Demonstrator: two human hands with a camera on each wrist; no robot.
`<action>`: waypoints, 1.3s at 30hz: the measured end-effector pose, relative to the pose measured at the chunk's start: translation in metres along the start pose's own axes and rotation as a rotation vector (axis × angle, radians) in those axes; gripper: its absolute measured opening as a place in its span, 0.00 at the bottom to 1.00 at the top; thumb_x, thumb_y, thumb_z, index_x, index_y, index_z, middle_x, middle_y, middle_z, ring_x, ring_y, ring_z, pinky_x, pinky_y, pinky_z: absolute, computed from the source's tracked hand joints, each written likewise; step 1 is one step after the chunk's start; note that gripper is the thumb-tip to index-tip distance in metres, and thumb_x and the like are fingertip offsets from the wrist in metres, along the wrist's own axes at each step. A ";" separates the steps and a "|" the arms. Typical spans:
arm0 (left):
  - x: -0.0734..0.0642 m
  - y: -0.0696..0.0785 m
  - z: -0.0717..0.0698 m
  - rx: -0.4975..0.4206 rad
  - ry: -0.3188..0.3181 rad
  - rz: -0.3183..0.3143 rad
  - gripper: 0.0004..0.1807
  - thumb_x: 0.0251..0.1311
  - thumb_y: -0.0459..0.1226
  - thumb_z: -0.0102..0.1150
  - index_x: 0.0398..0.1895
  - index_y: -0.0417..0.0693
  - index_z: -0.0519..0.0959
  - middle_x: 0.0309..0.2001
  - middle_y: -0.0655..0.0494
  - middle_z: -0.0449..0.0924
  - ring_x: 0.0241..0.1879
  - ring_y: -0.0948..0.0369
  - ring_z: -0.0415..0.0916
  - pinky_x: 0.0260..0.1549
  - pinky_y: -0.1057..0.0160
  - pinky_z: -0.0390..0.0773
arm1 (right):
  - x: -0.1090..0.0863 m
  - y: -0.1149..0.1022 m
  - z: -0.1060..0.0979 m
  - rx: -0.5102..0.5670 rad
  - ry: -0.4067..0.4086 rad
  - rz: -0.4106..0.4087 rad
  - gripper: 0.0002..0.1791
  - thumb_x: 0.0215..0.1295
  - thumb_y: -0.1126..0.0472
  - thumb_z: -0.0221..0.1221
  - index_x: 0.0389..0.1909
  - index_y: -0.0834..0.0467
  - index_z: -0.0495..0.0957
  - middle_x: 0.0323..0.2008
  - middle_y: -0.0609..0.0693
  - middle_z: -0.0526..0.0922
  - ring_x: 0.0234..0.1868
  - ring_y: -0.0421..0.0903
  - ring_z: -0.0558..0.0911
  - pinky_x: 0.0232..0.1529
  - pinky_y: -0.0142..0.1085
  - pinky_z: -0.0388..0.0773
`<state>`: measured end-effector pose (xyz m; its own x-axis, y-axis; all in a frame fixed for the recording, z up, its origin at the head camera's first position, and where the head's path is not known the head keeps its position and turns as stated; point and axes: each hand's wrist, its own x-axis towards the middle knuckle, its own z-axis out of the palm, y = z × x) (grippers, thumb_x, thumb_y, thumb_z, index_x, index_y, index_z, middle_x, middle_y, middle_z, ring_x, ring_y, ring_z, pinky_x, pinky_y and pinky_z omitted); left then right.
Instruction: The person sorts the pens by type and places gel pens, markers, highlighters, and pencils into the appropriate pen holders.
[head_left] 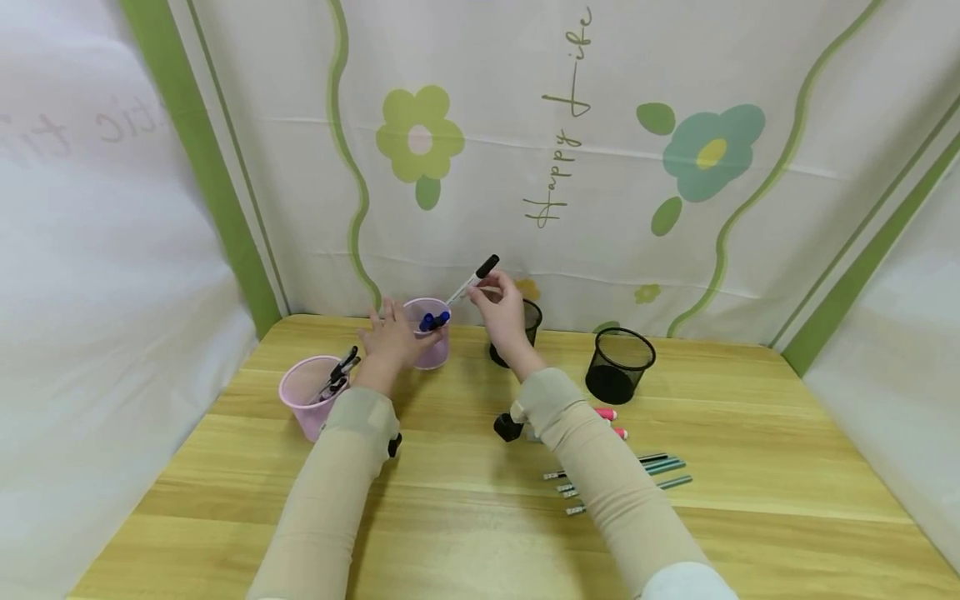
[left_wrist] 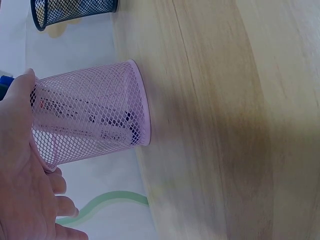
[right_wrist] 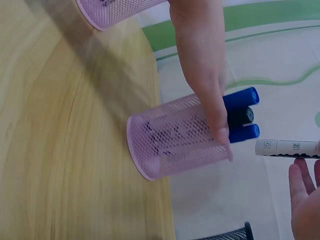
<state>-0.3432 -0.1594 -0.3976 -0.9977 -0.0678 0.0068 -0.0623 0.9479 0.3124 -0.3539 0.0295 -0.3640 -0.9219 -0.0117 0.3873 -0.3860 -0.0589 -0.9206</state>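
A pink mesh pen cup (head_left: 432, 354) stands near the table's back edge. My left hand (head_left: 392, 340) holds it at the rim, with the thumb across the near side and the other fingers spread to the left. Blue-capped markers (right_wrist: 242, 98) and a dark-capped one (right_wrist: 241, 116) stick out of its top. To the right of that cup, my right hand (head_left: 504, 317) pinches a white marker with a black cap (head_left: 487, 266). The marker is tilted, cap up, its lower end close to the cup's rim. In the right wrist view the marker's white barrel (right_wrist: 282, 147) is apart from the cup.
Another pink mesh cup (head_left: 307, 396) at left holds several dark pens (head_left: 339, 375). Two black mesh cups stand to the right, one (head_left: 534, 321) partly behind my right hand, one (head_left: 621, 367) farther right. A small black object (head_left: 507, 427), pink-ended items (head_left: 606, 413) and several pencils (head_left: 667, 468) lie nearer.
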 end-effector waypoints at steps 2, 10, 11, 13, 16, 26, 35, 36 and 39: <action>0.001 0.001 0.001 0.002 0.000 -0.004 0.66 0.63 0.74 0.48 0.82 0.34 0.37 0.81 0.35 0.33 0.78 0.34 0.27 0.68 0.26 0.44 | -0.001 0.002 0.002 -0.021 0.001 -0.006 0.09 0.71 0.70 0.62 0.49 0.66 0.76 0.45 0.54 0.79 0.49 0.53 0.83 0.53 0.39 0.81; -0.004 0.006 -0.004 -0.002 0.002 -0.006 0.66 0.62 0.74 0.49 0.81 0.31 0.39 0.81 0.35 0.34 0.78 0.33 0.30 0.68 0.26 0.45 | -0.007 0.010 0.009 -0.130 -0.092 0.041 0.07 0.74 0.64 0.62 0.49 0.61 0.79 0.48 0.56 0.81 0.55 0.54 0.83 0.55 0.43 0.80; -0.005 0.007 -0.004 -0.002 0.001 -0.006 0.66 0.62 0.74 0.49 0.81 0.31 0.39 0.81 0.35 0.34 0.78 0.34 0.30 0.68 0.26 0.44 | -0.008 0.010 0.009 -0.154 -0.106 0.051 0.09 0.74 0.63 0.62 0.50 0.62 0.80 0.49 0.56 0.82 0.55 0.54 0.83 0.55 0.43 0.81; -0.005 0.008 -0.004 -0.004 -0.001 -0.005 0.66 0.62 0.74 0.49 0.81 0.32 0.38 0.81 0.35 0.34 0.78 0.33 0.30 0.68 0.26 0.44 | -0.010 0.010 0.008 -0.206 -0.127 0.067 0.11 0.75 0.62 0.61 0.52 0.62 0.81 0.51 0.57 0.83 0.54 0.53 0.84 0.53 0.43 0.82; -0.005 0.008 -0.004 -0.010 -0.009 -0.004 0.66 0.62 0.74 0.49 0.82 0.33 0.38 0.81 0.35 0.33 0.78 0.33 0.29 0.68 0.25 0.43 | -0.012 0.011 0.006 -0.247 -0.145 0.089 0.16 0.76 0.60 0.60 0.58 0.63 0.82 0.52 0.57 0.85 0.52 0.52 0.85 0.53 0.45 0.82; -0.005 0.009 -0.004 -0.005 -0.003 -0.004 0.65 0.63 0.73 0.49 0.81 0.32 0.38 0.81 0.35 0.32 0.77 0.32 0.28 0.68 0.25 0.43 | -0.014 0.011 0.000 -0.242 -0.192 0.094 0.18 0.76 0.61 0.59 0.62 0.61 0.80 0.53 0.56 0.85 0.52 0.52 0.84 0.55 0.47 0.81; -0.006 0.007 -0.006 0.010 -0.009 -0.013 0.66 0.62 0.74 0.48 0.81 0.32 0.39 0.81 0.35 0.34 0.78 0.34 0.30 0.69 0.27 0.45 | -0.015 0.009 -0.007 -0.282 -0.289 0.072 0.19 0.77 0.63 0.58 0.64 0.62 0.78 0.56 0.56 0.83 0.55 0.52 0.83 0.55 0.41 0.81; -0.007 0.007 -0.007 0.008 -0.010 -0.013 0.66 0.62 0.74 0.48 0.81 0.32 0.39 0.81 0.35 0.34 0.78 0.34 0.30 0.69 0.27 0.45 | -0.015 0.009 -0.008 -0.278 -0.296 0.072 0.19 0.77 0.63 0.57 0.65 0.62 0.78 0.56 0.57 0.83 0.55 0.52 0.83 0.55 0.41 0.81; -0.007 0.006 -0.009 0.011 -0.015 -0.012 0.66 0.62 0.74 0.48 0.81 0.32 0.38 0.81 0.34 0.33 0.78 0.34 0.30 0.69 0.27 0.44 | -0.015 0.007 -0.011 -0.272 -0.312 0.075 0.19 0.78 0.62 0.56 0.65 0.62 0.77 0.58 0.60 0.82 0.56 0.53 0.82 0.57 0.44 0.80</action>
<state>-0.3367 -0.1564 -0.3873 -0.9971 -0.0748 -0.0114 -0.0747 0.9506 0.3014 -0.3432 0.0399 -0.3770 -0.9094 -0.3105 0.2769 -0.3517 0.2184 -0.9103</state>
